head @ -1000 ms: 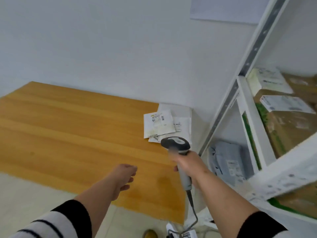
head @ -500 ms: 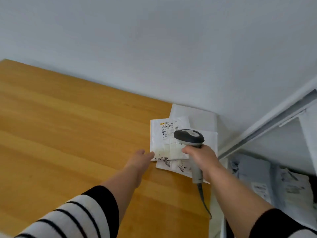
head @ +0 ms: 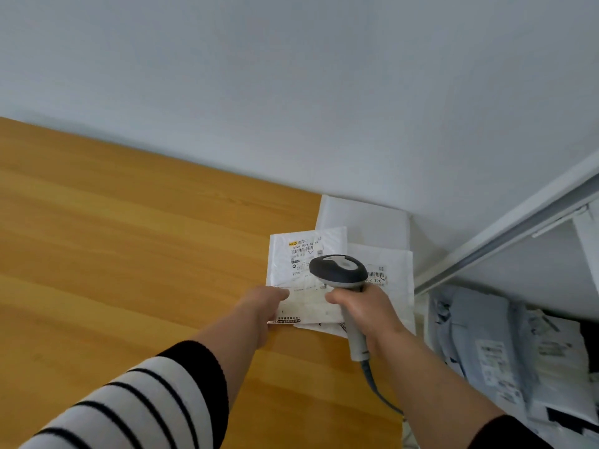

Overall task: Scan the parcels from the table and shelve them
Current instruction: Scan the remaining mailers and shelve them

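Note:
Three white parcels lie stacked at the far right corner of the wooden table [head: 129,254]. The top parcel [head: 291,254] shows a barcode label. A second parcel [head: 392,264] lies under it to the right, and a third [head: 363,218] sits behind against the wall. My left hand [head: 262,306] rests on the top parcel's near left edge, thumb on its surface. My right hand [head: 366,312] grips a grey barcode scanner [head: 338,270], whose head hovers over the top parcel's label.
A white metal shelf frame [head: 505,241] stands right of the table. Several grey and white parcels [head: 486,345] lie on its lower shelf. The scanner's cable [head: 376,390] hangs over the table's right edge. A white wall runs behind the table.
My left hand has reached forward onto the top parcel's near edge. The scanner moved over the parcels' labels. My view swung from the shelf toward the table corner.

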A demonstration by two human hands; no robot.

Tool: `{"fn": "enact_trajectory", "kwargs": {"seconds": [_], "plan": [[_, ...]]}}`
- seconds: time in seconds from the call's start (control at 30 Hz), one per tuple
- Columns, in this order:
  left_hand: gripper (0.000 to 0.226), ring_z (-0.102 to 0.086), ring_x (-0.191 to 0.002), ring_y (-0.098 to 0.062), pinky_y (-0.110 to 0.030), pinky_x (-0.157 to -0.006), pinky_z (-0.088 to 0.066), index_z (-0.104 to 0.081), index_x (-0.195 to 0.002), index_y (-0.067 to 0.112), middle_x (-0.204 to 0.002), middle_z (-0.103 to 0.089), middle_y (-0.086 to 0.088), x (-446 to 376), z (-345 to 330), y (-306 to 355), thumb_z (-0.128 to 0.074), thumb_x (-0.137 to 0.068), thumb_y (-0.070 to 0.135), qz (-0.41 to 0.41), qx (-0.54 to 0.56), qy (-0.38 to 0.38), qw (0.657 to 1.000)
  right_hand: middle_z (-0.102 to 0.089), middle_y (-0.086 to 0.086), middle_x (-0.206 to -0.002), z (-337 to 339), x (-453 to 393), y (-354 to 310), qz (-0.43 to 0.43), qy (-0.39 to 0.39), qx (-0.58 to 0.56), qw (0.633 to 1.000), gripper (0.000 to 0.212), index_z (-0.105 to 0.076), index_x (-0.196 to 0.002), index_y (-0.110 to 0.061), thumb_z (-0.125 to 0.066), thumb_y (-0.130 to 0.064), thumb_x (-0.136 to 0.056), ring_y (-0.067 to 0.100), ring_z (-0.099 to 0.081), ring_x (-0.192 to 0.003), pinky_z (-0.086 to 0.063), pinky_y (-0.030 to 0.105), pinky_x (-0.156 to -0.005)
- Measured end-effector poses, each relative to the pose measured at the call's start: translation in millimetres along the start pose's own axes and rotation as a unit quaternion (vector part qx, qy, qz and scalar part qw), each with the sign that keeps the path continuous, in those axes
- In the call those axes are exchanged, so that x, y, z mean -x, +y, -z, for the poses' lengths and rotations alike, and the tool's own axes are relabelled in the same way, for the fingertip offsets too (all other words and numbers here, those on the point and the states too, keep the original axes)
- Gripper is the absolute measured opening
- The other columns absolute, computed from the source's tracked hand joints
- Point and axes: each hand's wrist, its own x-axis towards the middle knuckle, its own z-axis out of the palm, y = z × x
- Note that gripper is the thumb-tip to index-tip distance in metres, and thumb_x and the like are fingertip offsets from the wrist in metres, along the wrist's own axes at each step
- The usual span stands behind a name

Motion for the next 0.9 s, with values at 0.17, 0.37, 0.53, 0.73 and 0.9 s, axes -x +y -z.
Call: {"fn": "enact_trajectory", "kwargs": {"seconds": [0.17,0.37,0.53,0.73,0.9], "plan": [[0.046,-0.050,-0.096,-0.022,-0.035,-0.082,-0.044,-0.049,-0.138,0.013,-0.122,-0.054,-0.010,-2,16,-14,-0.061,-0.096,0.025,-0.057,-0.080,0.014,0.995,-0.063,0.002,-0.074,-13,15,1,0.010,-0.021,0.013,1.000,0.010,-0.070,-0.081,-0.009,-0.075,-0.017,-0.077,0.020,-0.059,-0.073,-0.046,0.034,-0.068],[0.059,-0.057,-0.101,-0.030,-0.040,-0.078,-0.045,-0.040,-0.142,0.010,-0.119,-0.057,-0.010,17,56,-36,-0.067,-0.091,0.024,-0.031,-0.016,0.034,0.999,-0.076,0.012,-0.093,-20,51,0,0.067,-0.053,-0.014,0.996,0.018,-0.078,-0.089,-0.014,-0.079,-0.018,-0.072,0.028,-0.068,-0.092,-0.053,0.043,-0.086],[0.013,-0.070,-0.077,-0.026,-0.035,-0.055,-0.054,-0.064,-0.106,0.007,-0.096,-0.073,-0.011,47,92,-54,-0.064,-0.093,0.008,-0.014,0.115,-0.062,0.991,-0.078,0.007,-0.091,-26,92,-5,0.099,-0.106,-0.054,0.988,0.027,-0.081,-0.085,-0.020,-0.078,-0.021,-0.058,0.023,-0.069,-0.091,-0.054,0.038,-0.076],[0.015,-0.066,-0.084,-0.028,-0.038,-0.058,-0.053,-0.062,-0.103,0.011,-0.099,-0.070,-0.010,93,128,-62,-0.059,-0.094,0.000,-0.106,0.166,-0.070,0.978,-0.063,0.020,-0.078,-28,151,-5,0.151,0.013,-0.038,0.988,0.024,-0.067,-0.085,-0.004,-0.071,-0.020,-0.068,0.030,-0.061,-0.075,-0.043,0.035,-0.071],[0.019,-0.064,-0.086,-0.028,-0.038,-0.062,-0.051,-0.059,-0.112,0.012,-0.104,-0.068,-0.011,131,145,-65,-0.059,-0.095,0.002,-0.156,0.156,-0.065,0.973,-0.051,0.006,-0.063,-28,211,-16,0.179,0.009,0.001,0.984,0.022,-0.056,-0.068,-0.009,-0.067,-0.028,-0.067,0.019,-0.050,-0.060,-0.037,0.032,-0.064]]}}
